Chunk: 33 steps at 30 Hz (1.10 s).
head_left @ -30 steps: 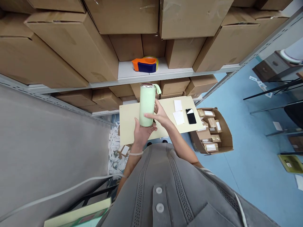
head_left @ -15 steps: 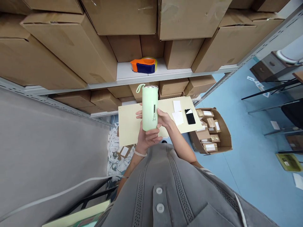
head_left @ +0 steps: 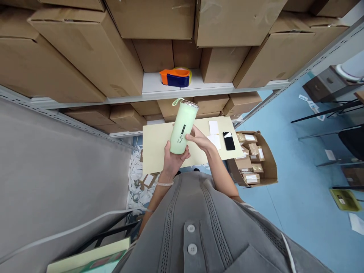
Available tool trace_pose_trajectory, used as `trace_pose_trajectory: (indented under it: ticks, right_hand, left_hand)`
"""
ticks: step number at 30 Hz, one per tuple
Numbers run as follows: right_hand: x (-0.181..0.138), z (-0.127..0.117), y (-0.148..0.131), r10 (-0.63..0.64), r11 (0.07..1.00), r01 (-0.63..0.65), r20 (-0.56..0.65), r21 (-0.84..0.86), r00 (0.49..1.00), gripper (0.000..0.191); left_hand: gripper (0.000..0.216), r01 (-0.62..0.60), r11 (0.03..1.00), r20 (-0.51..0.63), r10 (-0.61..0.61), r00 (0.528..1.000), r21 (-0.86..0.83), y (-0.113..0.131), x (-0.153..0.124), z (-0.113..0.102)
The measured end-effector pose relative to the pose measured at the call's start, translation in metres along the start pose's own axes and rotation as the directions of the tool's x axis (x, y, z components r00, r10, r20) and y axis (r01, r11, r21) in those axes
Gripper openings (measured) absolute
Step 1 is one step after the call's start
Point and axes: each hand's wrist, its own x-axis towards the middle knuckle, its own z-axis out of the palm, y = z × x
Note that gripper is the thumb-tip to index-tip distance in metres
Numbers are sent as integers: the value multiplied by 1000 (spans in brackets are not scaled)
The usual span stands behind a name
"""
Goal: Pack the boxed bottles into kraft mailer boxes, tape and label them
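A pale green bottle (head_left: 182, 127) with dark lettering and a loop strap at its top is tilted to the right above a cream board (head_left: 155, 146). My left hand (head_left: 173, 161) is wrapped round the bottle's base from below. My right hand (head_left: 201, 138) touches its lower right side, fingers curled against it. A thin band sits on my left wrist.
Two white paper slips (head_left: 213, 127) and a black phone (head_left: 229, 140) lie on the board's right part. An open carton (head_left: 269, 161) of small labelled boxes stands on the blue floor. Shelves hold cardboard boxes (head_left: 85, 53) and an orange-and-blue tape dispenser (head_left: 176, 77).
The bottle was turned in my hands so its lettering faces me, then tilted from upright to leaning right. My right hand slid toward its lower side.
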Motion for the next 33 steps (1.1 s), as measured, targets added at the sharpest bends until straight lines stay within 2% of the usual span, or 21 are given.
trace_pose_trajectory:
  ticks: [3,6,8,11,15,17,18,20,21,22,24,25,27,28,30,33]
  right_hand:
    - [-3,-15,-16,-95,986,73,-142,-150,985,98]
    - [-9,-35,-32,-221,948,149,-246,-283,944,96]
    - [-17,-47,-40,-230,925,135,-240,-355,943,91]
    - [-33,-63,-44,-177,894,77,-191,-442,966,88]
    - [-47,-71,-34,-140,885,47,-170,-464,975,83]
    - [-49,-70,-25,-156,890,44,-212,-454,965,76]
    - [-49,-68,-20,-179,890,48,-249,-454,952,72]
    - [-47,-63,-11,-244,875,51,-347,-482,906,66]
    - [-46,-61,-7,-276,858,38,-397,-513,875,64]
    - [-45,-58,-5,-304,834,12,-441,-552,844,62]
    - [-44,-52,-2,-346,766,-58,-487,-640,802,62]
    - [-44,-49,-1,-362,729,-87,-490,-679,793,62]
    - [-43,-44,1,-380,673,-112,-472,-731,796,63]
    - [-42,-42,3,-380,664,-112,-462,-739,801,63]
    - [-41,-37,6,-360,680,-106,-456,-726,814,65]
    - [-37,-28,13,-322,708,-95,-439,-700,839,66]
  left_hand:
    - [54,24,1000,1,-24,1000,12,-3,-1,-4]
    - [53,92,996,81,-92,992,8,-6,-1,-5]
    - [54,170,985,135,-170,976,13,-9,1,-5]
    - [59,267,964,184,-263,947,4,-12,6,-8]
    - [64,306,951,182,-307,934,33,-15,16,-25]
    - [66,255,962,117,-266,957,102,-14,23,-39]
    - [65,196,967,57,-208,976,162,-13,26,-47]
    - [53,26,934,-98,10,995,357,-12,32,-65]
    - [44,-54,868,-160,152,975,493,-12,34,-73]
    - [34,-108,762,-187,290,938,638,-12,36,-81]
    - [19,-130,469,-131,484,865,873,-14,40,-95]
    - [15,-117,321,-72,521,850,940,-17,42,-100]
    - [14,-88,95,27,514,857,992,-25,47,-108]
    - [16,-73,25,52,492,869,997,-30,49,-111]
    - [27,-40,-52,58,430,901,998,-41,54,-116]
    - [57,-11,-83,39,340,940,996,-53,61,-125]
